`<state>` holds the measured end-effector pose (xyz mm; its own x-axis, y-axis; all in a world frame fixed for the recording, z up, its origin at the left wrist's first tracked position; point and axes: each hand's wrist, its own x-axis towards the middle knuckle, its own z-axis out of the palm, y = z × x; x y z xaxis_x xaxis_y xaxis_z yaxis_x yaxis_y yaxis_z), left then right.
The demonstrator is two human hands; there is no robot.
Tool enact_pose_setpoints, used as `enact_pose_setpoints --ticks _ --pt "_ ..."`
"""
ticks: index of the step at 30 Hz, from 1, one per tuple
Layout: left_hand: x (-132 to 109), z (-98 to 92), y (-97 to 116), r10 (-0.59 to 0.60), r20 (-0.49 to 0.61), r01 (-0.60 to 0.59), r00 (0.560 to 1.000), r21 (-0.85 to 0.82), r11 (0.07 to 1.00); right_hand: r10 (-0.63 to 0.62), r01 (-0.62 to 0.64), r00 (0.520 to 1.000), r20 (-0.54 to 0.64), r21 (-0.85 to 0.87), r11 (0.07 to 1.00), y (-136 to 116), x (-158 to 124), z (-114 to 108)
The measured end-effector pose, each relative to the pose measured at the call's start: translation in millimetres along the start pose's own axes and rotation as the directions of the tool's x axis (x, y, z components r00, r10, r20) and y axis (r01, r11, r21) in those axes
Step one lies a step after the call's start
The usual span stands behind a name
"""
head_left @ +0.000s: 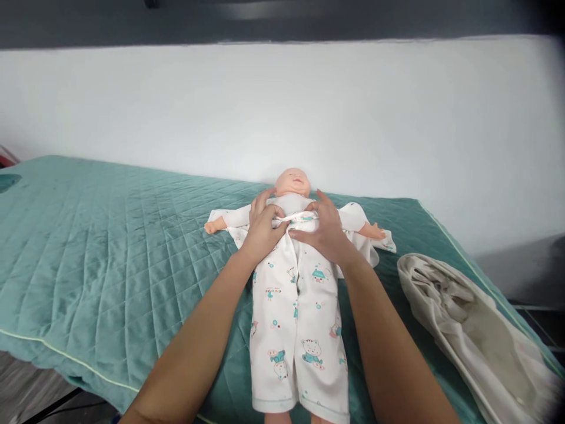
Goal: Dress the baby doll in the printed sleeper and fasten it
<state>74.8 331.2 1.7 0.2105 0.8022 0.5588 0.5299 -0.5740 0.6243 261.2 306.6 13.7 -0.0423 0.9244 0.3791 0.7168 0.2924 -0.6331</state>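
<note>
A baby doll [293,181] lies on its back with its head toward the wall and its arms spread out. White trousers [296,318] with animal prints cover its legs, and its feet are cut off by the lower edge. Both hands are at the waistband [304,218]. My left hand [266,227] pinches the band on one side, thumb against the fingers. My right hand [324,229] grips it on the other side, its forefinger raised toward the doll's shoulder. A printed white top [359,244] is spread open beneath the doll's arms.
A green quilted cover [123,253] lies over the bed, its pale piped edge at the front and right. A bundled beige cloth bag or garment [468,324] lies to the right. Behind the bed stands a white wall [282,106].
</note>
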Motion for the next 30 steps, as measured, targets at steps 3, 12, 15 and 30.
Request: enact_pose_setpoints --ticks 3,12,15,30 --pt "-1.7 -0.8 0.2 0.069 -0.025 -0.066 0.997 0.09 0.994 -0.039 0.037 0.999 -0.03 -0.092 0.995 -3.3 -2.9 0.4" --pt "-5.6 -1.5 4.1 0.152 0.03 -0.154 0.988 0.289 0.945 -0.155 0.096 0.975 -0.159 -0.332 0.938 -19.8 -21.2 -2.6" --pt "-9.3 1.0 3.1 0.176 0.012 -0.169 0.984 0.352 0.921 -0.174 0.068 0.949 -0.262 -0.369 0.927 -22.8 -29.8 0.4" --pt "-20.4 -3.4 -1.5 0.181 0.056 -0.19 0.982 0.324 0.927 -0.228 0.106 0.909 -0.347 -0.338 0.935 -8.2 -51.2 0.7"
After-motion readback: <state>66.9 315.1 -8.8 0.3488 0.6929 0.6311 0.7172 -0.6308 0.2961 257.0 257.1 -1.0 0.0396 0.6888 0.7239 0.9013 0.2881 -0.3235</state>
